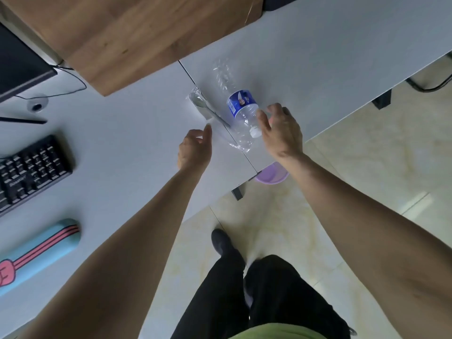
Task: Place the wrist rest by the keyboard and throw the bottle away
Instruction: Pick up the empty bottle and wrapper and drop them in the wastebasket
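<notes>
The fingers (263, 121) of my right hand (281, 133) are spread wide and curled over the neck end of the clear plastic bottle (241, 106), touching it beside the white cap (255, 132) without closing round it yet. The bottle lies on its side on the white desk (122, 143), crumpled at its far end, its blue label (241, 101) around the middle and its cap pointing toward me. My left hand (194, 149) hovers just left of it, fingers loosely bent and holding nothing, thumb tip near a strip of clear plastic wrapping (238, 143) that lies under the bottle's neck. A plastic spoon in a clear wrapper (204, 106) lies just beside the bottle on its left, along the seam where two desk panels meet.

Below the desk edge, near my right wrist, I see part of a purple bin (271, 177) on the tiled floor (354, 167).

Well apart to the left, the blue wrist rest (41, 248) with pink stripes lies on the desk along the near side of the black keyboard (31, 170), with a gap of bare desk between them. Beyond the keyboard stand a dark monitor (17, 64) and a wooden partition (134, 33).
</notes>
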